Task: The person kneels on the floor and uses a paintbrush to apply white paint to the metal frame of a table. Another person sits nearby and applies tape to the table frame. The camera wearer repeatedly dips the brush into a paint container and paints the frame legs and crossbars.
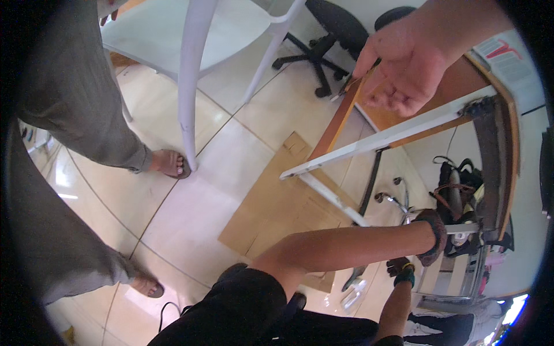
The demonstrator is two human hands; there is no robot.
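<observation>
My left hand (431,237), in a dark brown knit glove, reaches across to the right. It looks closed around a white metal bar of the table frame (392,134), though its fingers are mostly hidden. Lower right, my right hand (399,267) wears a black glove with a green cuff. Its fingers are apart, and I see nothing in them. The table (508,167) has an orange-brown wooden top and white legs. Another person's bare hand (407,72) comes in from the upper right, fingers curled beside an orange wooden strip (340,124).
Flattened cardboard (271,202) lies on the tiled floor under the frame. A person in grey trousers (75,104) and sandals stands left, near a white chair (187,86). Black office chair (323,46) at the back; dark bags (459,184) lie behind the frame.
</observation>
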